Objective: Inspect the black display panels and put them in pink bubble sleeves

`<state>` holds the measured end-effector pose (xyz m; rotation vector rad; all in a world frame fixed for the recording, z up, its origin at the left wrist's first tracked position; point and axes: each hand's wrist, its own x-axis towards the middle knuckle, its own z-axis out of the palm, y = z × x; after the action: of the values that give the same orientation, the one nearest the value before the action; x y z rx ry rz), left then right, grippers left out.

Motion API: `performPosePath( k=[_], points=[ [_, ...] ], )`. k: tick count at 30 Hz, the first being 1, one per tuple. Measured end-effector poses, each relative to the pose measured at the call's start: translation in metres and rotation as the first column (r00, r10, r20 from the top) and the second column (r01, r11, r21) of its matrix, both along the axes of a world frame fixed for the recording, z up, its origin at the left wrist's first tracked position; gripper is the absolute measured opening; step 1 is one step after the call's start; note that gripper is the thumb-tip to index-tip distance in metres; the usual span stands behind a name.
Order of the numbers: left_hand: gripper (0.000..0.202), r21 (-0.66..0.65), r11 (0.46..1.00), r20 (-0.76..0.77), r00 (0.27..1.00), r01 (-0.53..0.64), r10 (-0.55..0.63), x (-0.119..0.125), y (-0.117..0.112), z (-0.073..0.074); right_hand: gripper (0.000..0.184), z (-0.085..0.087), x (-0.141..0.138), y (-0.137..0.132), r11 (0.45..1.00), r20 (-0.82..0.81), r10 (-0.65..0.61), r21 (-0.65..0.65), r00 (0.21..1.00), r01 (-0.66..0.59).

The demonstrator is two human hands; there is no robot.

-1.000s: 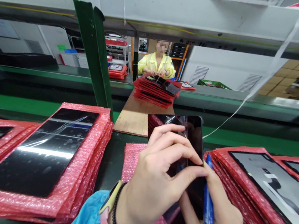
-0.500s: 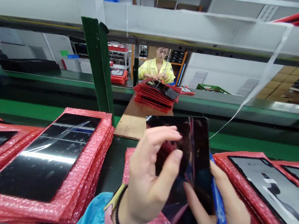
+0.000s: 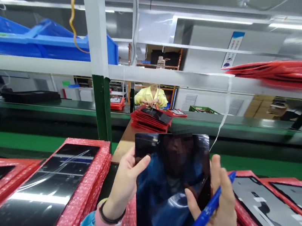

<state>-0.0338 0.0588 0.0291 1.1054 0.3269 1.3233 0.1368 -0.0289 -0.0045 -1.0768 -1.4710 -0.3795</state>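
Observation:
A glossy black tablet screen (image 3: 163,187) is held up in front of me, tilted, with reflections on its face. My left hand (image 3: 127,181) grips its upper left edge, thumb on the glass and fingers behind. At the right edge, my right hand (image 3: 220,205) has its thumb over the glass and its fingers along the side. A blue pen (image 3: 207,213) lies across that same hand, pointing up to the right. Under the screen is pink bubble wrap (image 3: 130,223), mostly hidden.
To the left, black screens lie on stacked pink bubble-wrap sleeves (image 3: 92,175). More panels (image 3: 256,195) lie on sleeves at right. Ahead are a green post (image 3: 103,113), a stack of red sleeves (image 3: 149,122) and a person in yellow (image 3: 151,95). A shelf overhead holds blue bins (image 3: 41,38).
My left hand has gone from hovering over the screen to gripping its left edge. The screen now faces me more squarely. The pen has tilted across my right hand, and the view has risen.

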Motion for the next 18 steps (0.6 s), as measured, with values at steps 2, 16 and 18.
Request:
performPosePath(
  k=[2,16,18],
  points=[
    [0.044,0.02,1.0,-0.014,1.0,-0.023,0.023,-0.001,-0.004,-0.003,0.083,-0.005,0.0,0.003,0.997,0.061,-0.073,0.005,0.996,0.072],
    [0.018,0.154,0.973,-0.106,0.976,-0.171,0.188,-0.006,-0.006,-0.015,0.059,-0.036,0.0,-0.006,0.994,-0.016,0.102,-0.032,0.995,-0.102],
    [0.017,0.209,0.958,-0.123,0.966,-0.198,0.226,-0.007,-0.009,-0.013,0.054,-0.034,0.003,-0.011,0.989,-0.117,0.144,-0.017,0.983,-0.147]
  ],
)
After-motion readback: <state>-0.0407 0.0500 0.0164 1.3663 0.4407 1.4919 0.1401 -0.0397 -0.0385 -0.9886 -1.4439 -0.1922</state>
